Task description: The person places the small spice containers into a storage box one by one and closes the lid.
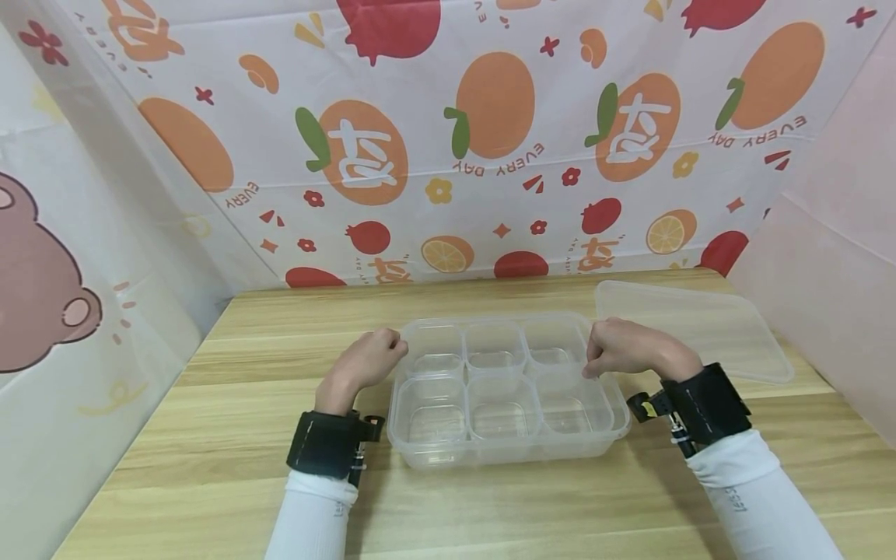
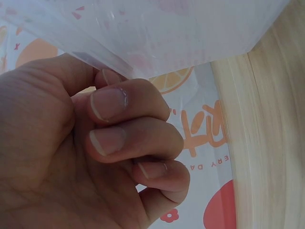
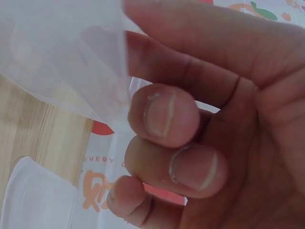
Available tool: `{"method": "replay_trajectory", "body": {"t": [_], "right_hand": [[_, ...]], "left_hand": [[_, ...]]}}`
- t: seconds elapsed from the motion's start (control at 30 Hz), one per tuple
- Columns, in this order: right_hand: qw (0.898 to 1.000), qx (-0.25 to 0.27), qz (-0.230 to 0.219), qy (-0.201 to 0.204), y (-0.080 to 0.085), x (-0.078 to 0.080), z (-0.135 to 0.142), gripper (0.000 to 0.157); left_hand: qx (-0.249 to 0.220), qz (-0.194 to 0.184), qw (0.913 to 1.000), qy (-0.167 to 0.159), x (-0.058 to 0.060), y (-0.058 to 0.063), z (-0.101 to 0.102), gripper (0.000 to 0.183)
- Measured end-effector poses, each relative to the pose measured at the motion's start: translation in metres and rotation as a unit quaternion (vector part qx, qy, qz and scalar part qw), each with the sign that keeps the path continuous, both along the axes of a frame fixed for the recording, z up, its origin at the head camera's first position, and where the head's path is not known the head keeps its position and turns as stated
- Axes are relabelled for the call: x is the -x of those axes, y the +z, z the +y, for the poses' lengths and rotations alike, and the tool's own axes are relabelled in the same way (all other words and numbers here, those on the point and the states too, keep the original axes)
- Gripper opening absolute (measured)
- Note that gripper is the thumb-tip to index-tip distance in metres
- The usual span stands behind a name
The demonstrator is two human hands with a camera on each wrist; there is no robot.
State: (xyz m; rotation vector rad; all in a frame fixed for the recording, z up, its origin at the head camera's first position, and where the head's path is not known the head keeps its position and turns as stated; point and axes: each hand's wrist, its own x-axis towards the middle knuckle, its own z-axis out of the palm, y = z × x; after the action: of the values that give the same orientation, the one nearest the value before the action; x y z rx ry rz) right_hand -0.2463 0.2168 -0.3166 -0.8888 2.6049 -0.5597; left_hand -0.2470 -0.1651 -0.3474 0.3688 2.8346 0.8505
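Note:
A clear plastic compartment box (image 1: 504, 451) with six sections in two rows stands on the wooden table, and no contents show in the sections. At its left rim my left hand (image 1: 371, 356) grips the edge, fingers curled. The left wrist view shows the box wall (image 2: 190, 33) between thumb and forefinger. On the opposite side, my right hand (image 1: 630, 346) pinches the rim near the back right corner. Close up in the right wrist view, cloudy plastic (image 3: 57, 57) meets the thumb and forefinger, while the other fingers curl below it.
A flat translucent lid (image 1: 707, 330) lies at the right rear of the table (image 1: 245, 435), close beside the box. Behind the table hangs a fruit-printed cloth (image 1: 434, 210). Pale cloths border the left and right sides.

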Motion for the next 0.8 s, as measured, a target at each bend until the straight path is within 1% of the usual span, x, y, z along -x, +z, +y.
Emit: {"method": "replay_trajectory", "body": {"t": [0.2,0.4,0.47,0.63,0.8], "right_hand": [[1.0,0.0,0.002,0.001,-0.001,0.0,0.0,0.036],[1.0,-0.003,0.011,-0.007,-0.001,0.001,0.001,0.029],[1.0,0.001,0.004,-0.016,-0.001,0.001,0.002,0.027],[0.998,0.037,-0.023,-0.041,-0.004,0.001,0.007,0.025],[0.994,0.076,-0.031,-0.065,-0.006,-0.001,0.01,0.03]], "left_hand": [[0.002,0.0,1.0,0.0,0.0,0.0,0.0,0.033],[0.003,0.001,1.0,0.0,0.0,0.0,0.0,0.033],[0.004,0.002,1.0,-0.001,0.001,-0.001,0.0,0.033],[0.004,0.002,1.0,-0.001,0.001,-0.001,0.0,0.033],[0.003,0.002,1.0,0.002,0.001,-0.001,0.0,0.033]]}}
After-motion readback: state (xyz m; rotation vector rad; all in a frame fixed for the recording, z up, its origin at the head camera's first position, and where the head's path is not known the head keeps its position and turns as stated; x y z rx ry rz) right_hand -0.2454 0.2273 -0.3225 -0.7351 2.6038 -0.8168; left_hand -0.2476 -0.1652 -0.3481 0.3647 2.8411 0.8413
